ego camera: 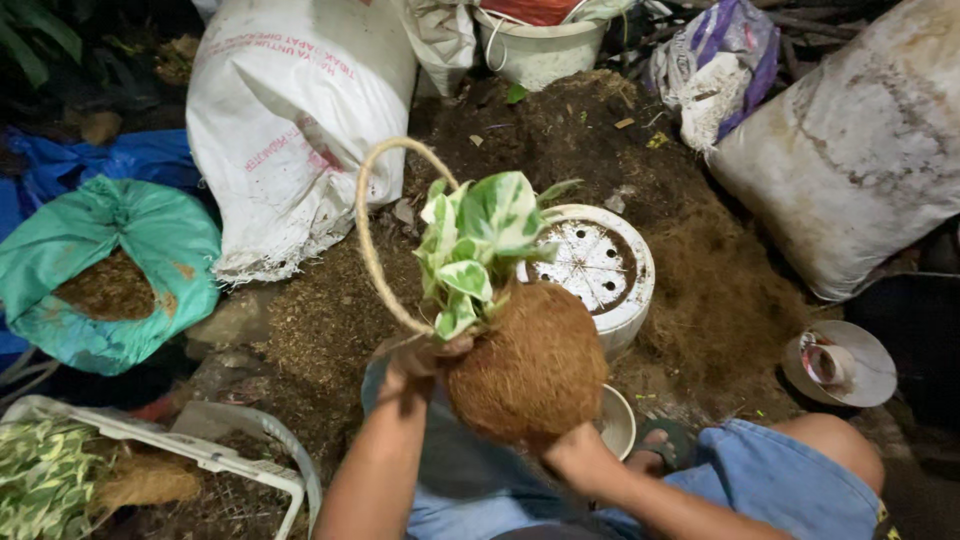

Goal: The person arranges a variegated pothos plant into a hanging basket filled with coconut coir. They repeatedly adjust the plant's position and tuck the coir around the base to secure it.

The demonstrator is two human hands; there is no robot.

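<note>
While the person crouched over the soil heap point(560, 140), both hands were clamped on a coconut-fibre ball point(535, 370) holding a variegated green-and-white plant point(475, 250). The left hand point(420, 360) gripped the ball's upper left edge, just where a stiff rope loop point(372, 235) met the fibre; the right hand point(570, 455) cupped the ball from below. The ball hung above the person's lap, its right edge overlapping a white perforated pot point(600, 270) standing on the soil behind it.

Room around it was tight. A white woven sack point(290, 120) leaned just left of the loop, a green plastic bag point(150, 250) of fibre lay further left, and a white crate point(200, 450) of leafy cuttings sat by the left elbow. To the right, loose brown fibre point(720, 290) spread toward a large pale sack point(860, 150). A small pale bowl point(618, 420) rested just beside the ball's lower right edge. Bare soil lay open between the pot and the white bucket point(540, 50) at the top.
</note>
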